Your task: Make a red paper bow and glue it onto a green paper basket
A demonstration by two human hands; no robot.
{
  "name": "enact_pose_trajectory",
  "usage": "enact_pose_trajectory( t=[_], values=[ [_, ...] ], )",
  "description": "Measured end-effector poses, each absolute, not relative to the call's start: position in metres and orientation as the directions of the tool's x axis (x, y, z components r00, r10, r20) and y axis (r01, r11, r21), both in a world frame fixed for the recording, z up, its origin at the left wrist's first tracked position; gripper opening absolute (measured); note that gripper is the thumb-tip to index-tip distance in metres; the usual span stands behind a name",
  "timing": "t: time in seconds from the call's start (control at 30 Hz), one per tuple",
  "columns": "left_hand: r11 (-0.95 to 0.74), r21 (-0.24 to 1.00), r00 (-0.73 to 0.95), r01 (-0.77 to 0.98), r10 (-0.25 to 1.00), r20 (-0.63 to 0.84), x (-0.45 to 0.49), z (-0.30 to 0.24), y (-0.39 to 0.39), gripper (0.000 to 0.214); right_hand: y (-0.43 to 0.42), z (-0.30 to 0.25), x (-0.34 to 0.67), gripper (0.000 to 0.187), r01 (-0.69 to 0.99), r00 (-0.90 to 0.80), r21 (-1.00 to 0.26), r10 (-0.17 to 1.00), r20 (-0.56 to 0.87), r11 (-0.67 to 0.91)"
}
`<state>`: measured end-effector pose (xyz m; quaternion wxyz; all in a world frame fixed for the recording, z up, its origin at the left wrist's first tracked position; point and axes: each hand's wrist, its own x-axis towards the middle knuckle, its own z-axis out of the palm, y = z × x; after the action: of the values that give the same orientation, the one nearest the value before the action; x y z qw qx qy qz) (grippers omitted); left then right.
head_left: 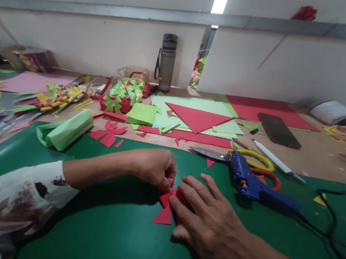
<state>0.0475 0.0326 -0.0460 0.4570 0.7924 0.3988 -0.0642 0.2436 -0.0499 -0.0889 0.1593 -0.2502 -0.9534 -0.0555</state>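
Note:
A small red paper cut-out (164, 213) lies on the green mat (104, 232) in front of me. My left hand (155, 168) is curled, its fingertips pinching the top edge of the red piece. My right hand (208, 218) lies over the piece's right side with fingers stretched flat, pressing it down. Only the left flaps of the paper show; the rest is hidden under my right hand.
A blue glue gun (258, 189) and scissors (237, 158) lie just behind my right hand, a black cord (331, 224) trailing right. Further back: a rolled green paper (67, 130), red and green sheets (194, 117), a small paper basket (116, 101), a phone (278, 130), a pen (277, 162), a grey bottle (166, 63).

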Motion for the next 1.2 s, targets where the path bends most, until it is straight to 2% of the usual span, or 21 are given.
enact_pose_trajectory(
  t=[0.23, 0.67, 1.0, 1.1, 1.2],
  values=[
    [-0.286, 0.646, 0.662, 0.708, 0.588, -0.465, 0.050, -0.045, 0.030, 0.003, -0.049, -0.088, 0.243, 0.036, 0.485, -0.830, 0.037, 0.447, 0.335, 0.873],
    [-0.265, 0.673, 0.666, 0.691, 0.594, -0.450, 0.050, -0.045, 0.028, 0.004, -0.049, -0.088, 0.241, 0.034, 0.498, -0.813, 0.012, 0.461, 0.355, 0.867],
    [-0.324, 0.663, 0.693, 0.675, 0.587, -0.419, 0.048, -0.043, 0.029, 0.008, -0.050, -0.087, 0.240, 0.037, 0.533, -0.803, -0.002, 0.507, 0.315, 0.846],
    [-0.381, 0.641, 0.696, 0.666, 0.626, -0.352, 0.043, -0.034, 0.029, 0.015, -0.051, -0.087, 0.240, 0.040, 0.540, -0.801, 0.004, 0.512, 0.310, 0.842],
    [-0.515, 0.524, 0.652, 0.679, 0.750, -0.108, 0.033, -0.028, 0.017, 0.017, -0.050, -0.088, 0.240, 0.043, 0.539, -0.802, 0.000, 0.513, 0.306, 0.842]
  ],
)
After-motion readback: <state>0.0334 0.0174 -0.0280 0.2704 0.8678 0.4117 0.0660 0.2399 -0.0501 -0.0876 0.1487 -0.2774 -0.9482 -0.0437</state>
